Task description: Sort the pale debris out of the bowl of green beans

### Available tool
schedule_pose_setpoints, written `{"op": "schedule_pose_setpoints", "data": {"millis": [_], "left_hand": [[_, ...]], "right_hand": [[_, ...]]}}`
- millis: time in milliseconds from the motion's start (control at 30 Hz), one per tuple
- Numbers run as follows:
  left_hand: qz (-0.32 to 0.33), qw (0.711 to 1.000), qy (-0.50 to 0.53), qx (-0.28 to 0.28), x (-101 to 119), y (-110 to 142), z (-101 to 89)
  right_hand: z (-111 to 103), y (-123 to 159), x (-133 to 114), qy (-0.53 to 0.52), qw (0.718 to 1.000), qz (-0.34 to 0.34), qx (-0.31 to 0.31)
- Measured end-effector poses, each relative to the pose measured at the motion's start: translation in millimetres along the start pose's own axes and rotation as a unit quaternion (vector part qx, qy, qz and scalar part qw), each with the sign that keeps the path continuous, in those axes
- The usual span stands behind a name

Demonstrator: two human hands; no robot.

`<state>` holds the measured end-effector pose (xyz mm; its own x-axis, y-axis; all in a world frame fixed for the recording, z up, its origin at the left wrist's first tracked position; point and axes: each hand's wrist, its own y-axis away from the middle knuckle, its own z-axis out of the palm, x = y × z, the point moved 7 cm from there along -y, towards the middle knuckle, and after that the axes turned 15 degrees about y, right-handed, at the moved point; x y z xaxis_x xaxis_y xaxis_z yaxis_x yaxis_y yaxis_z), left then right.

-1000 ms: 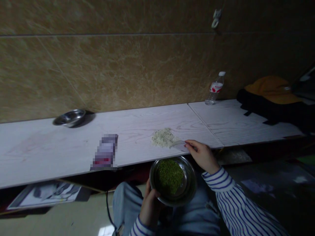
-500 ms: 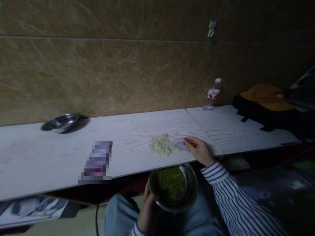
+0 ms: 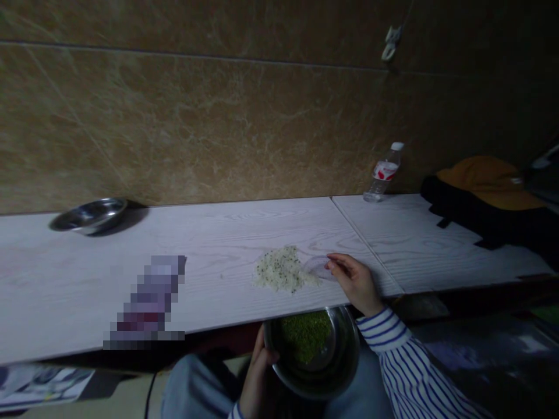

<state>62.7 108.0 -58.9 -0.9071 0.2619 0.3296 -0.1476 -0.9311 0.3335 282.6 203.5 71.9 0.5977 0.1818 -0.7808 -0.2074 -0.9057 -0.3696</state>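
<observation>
My right hand [image 3: 354,282] pinches a thin, clear plastic disc [image 3: 321,266], perhaps a lid, at its right edge. The disc's left edge meets a pile of white grains [image 3: 282,269] mixed with small dark green ones on the table [image 3: 227,233]. With its fingers wrapped round the left rim, my left hand [image 3: 257,369] holds a steel bowl [image 3: 340,372] below the table's front edge. Inside the bowl lie many small green beans [image 3: 308,336], tilted into view.
A second steel bowl [image 3: 89,216] stands by the wall at left. A blurred-out flat object [image 3: 151,299] lies in front of it. At right are a water bottle [image 3: 382,174] and an orange cap [image 3: 491,180] on a black bag [image 3: 463,218]. A hook [image 3: 391,43] hangs on the tiled wall.
The view has shifted slightly. My right hand keeps its pinch on the clear disc beside the grains, and the left still holds the bowl. The pile looks nearly the same.
</observation>
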Motion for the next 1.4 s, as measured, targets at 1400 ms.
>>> {"op": "schedule_pose_setpoints", "data": {"millis": [1400], "left_hand": [[0.107, 0.99, 0.013, 0.087, 8, 20, 11.1]], "right_hand": [[-2, 15, -1, -0.046, 0.996, 0.011, -0.078]]}}
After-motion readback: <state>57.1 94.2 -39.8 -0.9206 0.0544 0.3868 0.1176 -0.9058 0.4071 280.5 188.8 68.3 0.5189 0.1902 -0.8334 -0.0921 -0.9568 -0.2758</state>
